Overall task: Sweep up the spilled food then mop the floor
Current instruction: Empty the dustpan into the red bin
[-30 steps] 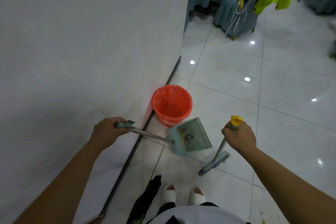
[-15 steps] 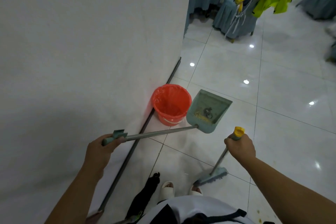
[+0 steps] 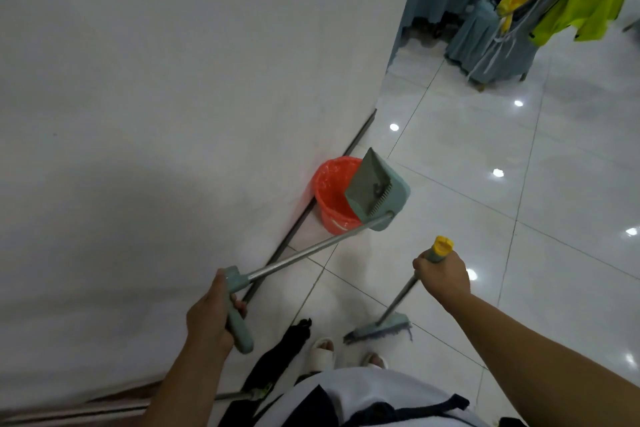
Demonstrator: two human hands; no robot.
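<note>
Emptying of the dustpan (image 3: 363,180) is judged to be the step in hand. The pan is held off the floor at the centre of the frame, tipped steeply with its mouth turned toward the red bin (image 3: 329,198), which stands against the wall (image 3: 173,80). The pan's long handle is gripped by the left hand (image 3: 214,315), fingers curled round the green grip at lower centre-left. The broom (image 3: 381,329) is held by the right hand (image 3: 441,276), closed round the shaft just under the yellow cap (image 3: 443,244). The broom's head rests on the floor (image 3: 519,201) just ahead of the slippers (image 3: 322,354).

A small dark scrap (image 3: 375,188) is seen clinging inside the pan near the comb teeth; whether more spilled food remains there cannot be told. No spilled food is made out on the tiles in view, so the sweeping is judged largely done, with the tipping-out not yet finished.

Mopping is wholly left. No mop can be named with certainty, though a dark object (image 3: 277,357) lies by the wall at lower centre. A chair draped with clothes (image 3: 502,45) stands at upper right.
</note>
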